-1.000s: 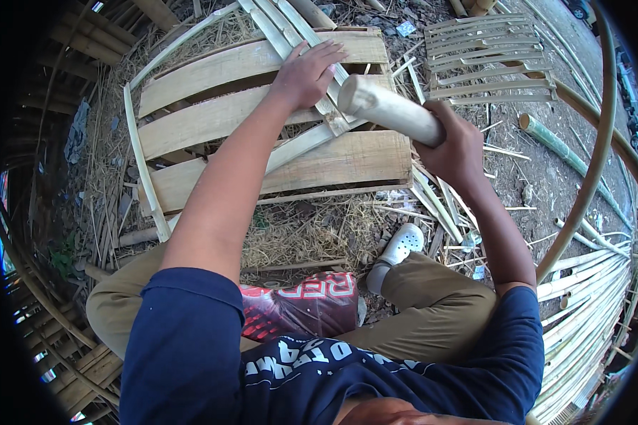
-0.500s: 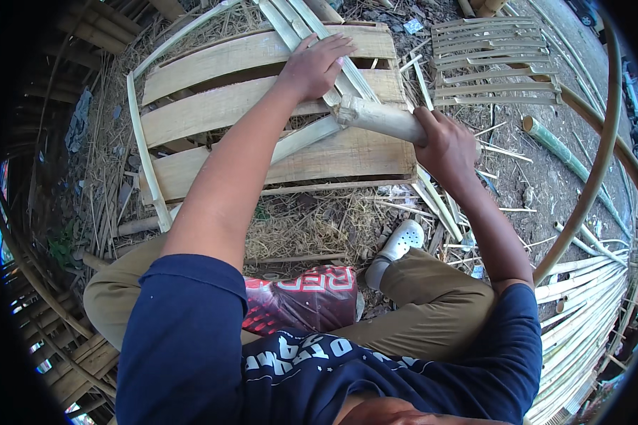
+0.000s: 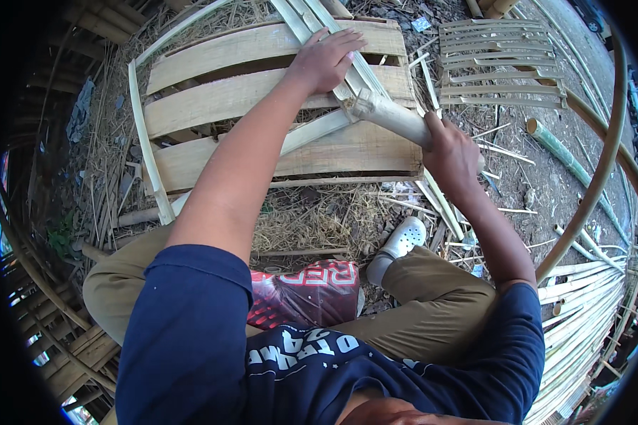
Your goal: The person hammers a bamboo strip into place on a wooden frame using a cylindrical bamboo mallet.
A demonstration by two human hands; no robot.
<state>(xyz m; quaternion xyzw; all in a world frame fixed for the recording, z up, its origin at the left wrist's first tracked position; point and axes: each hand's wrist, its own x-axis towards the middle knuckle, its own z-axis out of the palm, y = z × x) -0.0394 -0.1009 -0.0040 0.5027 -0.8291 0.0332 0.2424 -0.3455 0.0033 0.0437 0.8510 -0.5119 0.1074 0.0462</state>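
My left hand (image 3: 327, 60) lies with outstretched fingers on several pale split bamboo strips (image 3: 301, 25), pressing on them. The strips run slantwise over a low platform of wide wooden slats (image 3: 213, 113). My right hand (image 3: 450, 152) is wrapped round a thick, pale bamboo stick (image 3: 393, 117). The stick's knobbed end is at the strips, just below my left hand, but contact is hard to make out. Another flat strip (image 3: 319, 134) crosses the slats under that end.
A rack of thin bamboo slats (image 3: 500, 64) lies beyond at the right. A green bamboo pole (image 3: 574, 163) and many long pale strips (image 3: 581, 333) lie at the right, with a curved pole (image 3: 595, 170) before them. Straw (image 3: 305, 227) and splinters cover the ground.
The bamboo stick has tilted more steeply, and my right hand has come slightly nearer to me with it. My left hand stays on the strips. The whole view has shifted slightly.
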